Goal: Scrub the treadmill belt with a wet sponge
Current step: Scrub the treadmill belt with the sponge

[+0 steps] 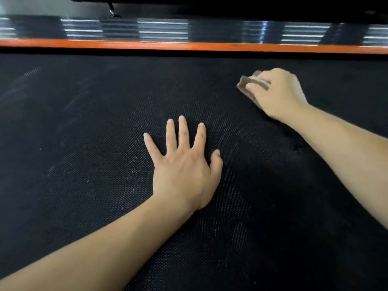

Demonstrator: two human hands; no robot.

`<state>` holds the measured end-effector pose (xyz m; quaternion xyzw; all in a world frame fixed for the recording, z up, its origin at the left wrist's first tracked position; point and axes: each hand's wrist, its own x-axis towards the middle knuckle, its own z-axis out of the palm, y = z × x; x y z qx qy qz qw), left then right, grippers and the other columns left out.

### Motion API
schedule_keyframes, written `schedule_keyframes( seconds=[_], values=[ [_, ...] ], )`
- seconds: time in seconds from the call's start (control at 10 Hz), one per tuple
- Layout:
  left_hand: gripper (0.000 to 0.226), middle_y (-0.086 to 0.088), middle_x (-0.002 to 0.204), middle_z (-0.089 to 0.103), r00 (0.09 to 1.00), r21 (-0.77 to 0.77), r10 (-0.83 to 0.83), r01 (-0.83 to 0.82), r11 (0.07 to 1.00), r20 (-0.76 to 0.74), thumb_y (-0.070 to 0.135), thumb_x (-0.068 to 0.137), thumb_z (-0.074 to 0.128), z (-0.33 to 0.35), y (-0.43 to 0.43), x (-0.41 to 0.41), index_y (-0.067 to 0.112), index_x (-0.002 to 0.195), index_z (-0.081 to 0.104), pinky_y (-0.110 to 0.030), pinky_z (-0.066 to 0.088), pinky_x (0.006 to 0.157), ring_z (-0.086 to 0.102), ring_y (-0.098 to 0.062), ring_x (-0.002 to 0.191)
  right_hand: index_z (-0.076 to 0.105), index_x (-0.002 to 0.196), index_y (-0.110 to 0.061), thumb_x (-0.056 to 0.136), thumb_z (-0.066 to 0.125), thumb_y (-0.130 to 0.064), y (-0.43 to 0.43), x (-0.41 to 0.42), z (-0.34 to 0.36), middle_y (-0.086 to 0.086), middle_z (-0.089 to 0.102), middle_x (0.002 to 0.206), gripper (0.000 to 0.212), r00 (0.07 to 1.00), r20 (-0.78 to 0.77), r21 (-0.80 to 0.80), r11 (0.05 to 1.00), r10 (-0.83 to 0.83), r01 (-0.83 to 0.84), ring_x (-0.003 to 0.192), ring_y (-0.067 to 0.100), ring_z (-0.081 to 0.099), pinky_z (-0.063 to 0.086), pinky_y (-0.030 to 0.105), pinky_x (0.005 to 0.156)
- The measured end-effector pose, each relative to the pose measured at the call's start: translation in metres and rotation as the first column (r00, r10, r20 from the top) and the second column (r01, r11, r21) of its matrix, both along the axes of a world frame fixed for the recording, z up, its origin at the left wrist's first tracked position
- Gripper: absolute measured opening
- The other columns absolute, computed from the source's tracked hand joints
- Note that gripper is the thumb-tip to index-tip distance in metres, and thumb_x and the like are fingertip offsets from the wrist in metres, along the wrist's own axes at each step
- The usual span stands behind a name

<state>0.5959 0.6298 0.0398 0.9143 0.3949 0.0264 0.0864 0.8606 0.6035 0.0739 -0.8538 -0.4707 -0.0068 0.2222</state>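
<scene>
Black textured treadmill belt fills the frame, bounded by an orange side strip along the top. Scrubbing appears under way: the right hand, upper right, grips the tan sponge against the belt, fingers curled over it. The left hand, centre, lies flat with fingers spread. Pale smears at left suggest the next strokes belong there.
</scene>
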Motion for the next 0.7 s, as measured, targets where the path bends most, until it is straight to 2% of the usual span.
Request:
schedule_keyframes(
  seconds=[0.1, 0.2, 0.3, 0.4, 0.5, 0.6, 0.7],
  values=[
    [0.072, -0.009, 0.172, -0.001, 1.0, 0.004, 0.005, -0.005, 1.0, 0.003, 0.063, 0.099, 0.012, -0.002, 0.001, 0.002, 0.03, 0.163, 0.008, -0.071, -0.007, 0.118, -0.011, -0.03, 0.158, 0.076, 0.104, -0.024, 0.093, 0.056, -0.048, -0.02, 0.016, 0.009, 0.002, 0.071, 0.101, 0.033, 0.996, 0.024, -0.027, 0.996, -0.08, 0.081, 0.099, 0.028, 0.063, 0.052, 0.041, 0.086],
    [0.073, -0.009, 0.172, -0.001, 1.0, 0.01, 0.01, -0.01, 1.0, -0.005, 0.064, 0.098, 0.01, -0.002, 0.0, 0.001, 0.031, 0.163, 0.007, -0.071, -0.007, 0.118, -0.011, -0.03, 0.158, 0.075, 0.11, -0.021, 0.094, 0.058, -0.043, -0.029, 0.015, 0.009, 0.003, 0.073, 0.108, 0.032, 0.968, 0.004, 0.075, 0.965, -0.253, 0.252, 0.105, 0.03, 0.065, 0.052, 0.038, 0.087],
    [0.072, -0.009, 0.172, -0.002, 1.0, 0.01, 0.006, -0.006, 1.0, -0.016, 0.064, 0.099, 0.01, -0.001, 0.0, 0.001, 0.031, 0.163, 0.006, -0.071, -0.007, 0.118, -0.012, -0.03, 0.158, 0.073, 0.089, -0.023, 0.097, 0.06, -0.04, -0.044, -0.028, -0.001, -0.002, 0.06, 0.084, 0.022, 1.0, -0.015, 0.005, 1.0, 0.015, -0.015, 0.083, 0.023, 0.057, 0.04, 0.033, 0.071],
    [0.072, -0.008, 0.172, -0.002, 1.0, 0.014, 0.008, -0.007, 1.0, -0.016, 0.064, 0.098, 0.01, -0.002, 0.001, 0.002, 0.031, 0.163, 0.007, -0.071, -0.007, 0.118, -0.011, -0.03, 0.158, 0.075, 0.096, -0.018, 0.098, 0.061, -0.039, -0.054, -0.023, 0.0, 0.004, 0.058, 0.089, 0.026, 0.999, 0.034, -0.047, 0.998, 0.039, -0.037, 0.088, 0.03, 0.058, 0.043, 0.037, 0.073],
    [0.073, -0.008, 0.172, -0.001, 1.0, 0.018, 0.014, -0.014, 1.0, -0.018, 0.065, 0.098, 0.01, -0.002, 0.001, 0.001, 0.031, 0.163, 0.008, -0.071, -0.006, 0.118, -0.01, -0.03, 0.158, 0.076, 0.105, -0.019, 0.097, 0.058, -0.041, -0.05, -0.003, 0.007, 0.005, 0.064, 0.097, 0.029, 0.977, 0.013, 0.048, 0.976, -0.213, 0.212, 0.1, 0.034, 0.062, 0.04, 0.032, 0.075],
    [0.072, -0.008, 0.172, 0.0, 1.0, 0.015, 0.009, -0.009, 1.0, -0.018, 0.064, 0.099, 0.012, -0.002, 0.001, 0.002, 0.031, 0.162, 0.009, -0.071, -0.006, 0.118, -0.01, -0.03, 0.158, 0.074, 0.092, -0.02, 0.098, 0.057, -0.04, -0.058, -0.037, -0.003, 0.002, 0.057, 0.09, 0.027, 0.997, 0.042, 0.012, 0.998, -0.061, 0.061, 0.088, 0.029, 0.058, 0.042, 0.035, 0.074],
    [0.072, -0.008, 0.172, 0.0, 1.0, 0.008, 0.012, -0.012, 1.0, -0.021, 0.064, 0.099, 0.012, -0.001, 0.001, 0.002, 0.031, 0.162, 0.009, -0.071, -0.007, 0.118, -0.009, -0.03, 0.158, 0.071, 0.084, -0.018, 0.098, 0.057, -0.041, -0.078, -0.054, -0.003, 0.001, 0.055, 0.086, 0.031, 0.996, 0.008, -0.037, 0.996, 0.086, -0.086, 0.081, 0.023, 0.054, 0.044, 0.037, 0.072]
  ],
)
